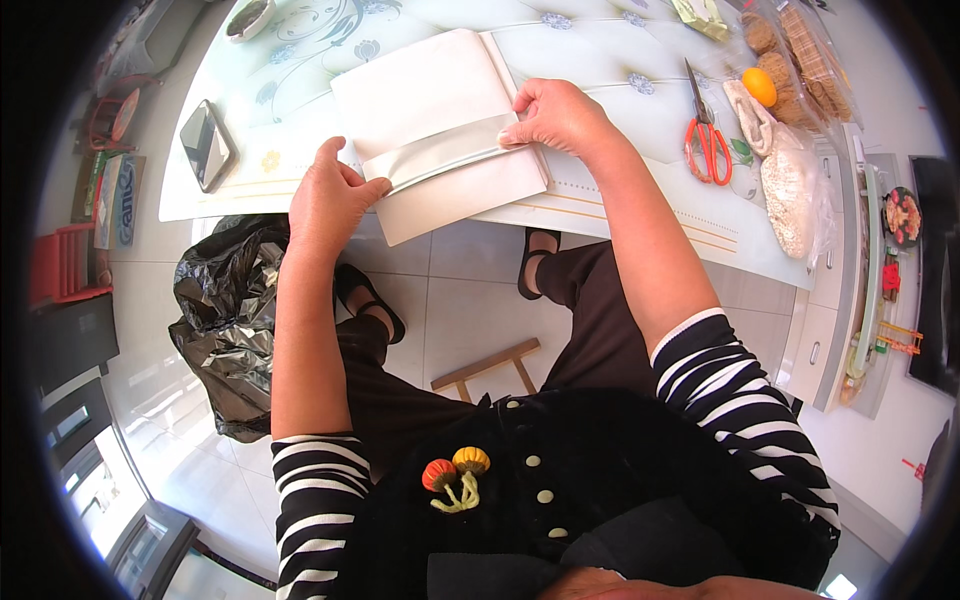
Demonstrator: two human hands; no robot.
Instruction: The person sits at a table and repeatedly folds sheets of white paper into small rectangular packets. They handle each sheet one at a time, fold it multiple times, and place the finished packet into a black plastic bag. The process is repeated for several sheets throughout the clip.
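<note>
A pale strip (442, 150), perhaps paper or film, lies across a stack of large cream-coloured sheets (427, 90) at the table's near edge. My left hand (334, 191) pinches the strip's left end between thumb and finger. Its right end is held by my right hand (559, 120), thumb on top, at the right side of the sheets. The lowest part of the stack juts over the table edge towards me. Whether the strip is joined to the sheets cannot be told.
On the patterned table (300, 172) lie a smartphone (206, 146) at left and red-handled scissors (705, 139) at right. Beyond the scissors are an orange fruit (759, 87), packaged food (814, 60) and a knotted plastic bag (787, 191). A black plastic bag (232, 330) hangs beside my left arm.
</note>
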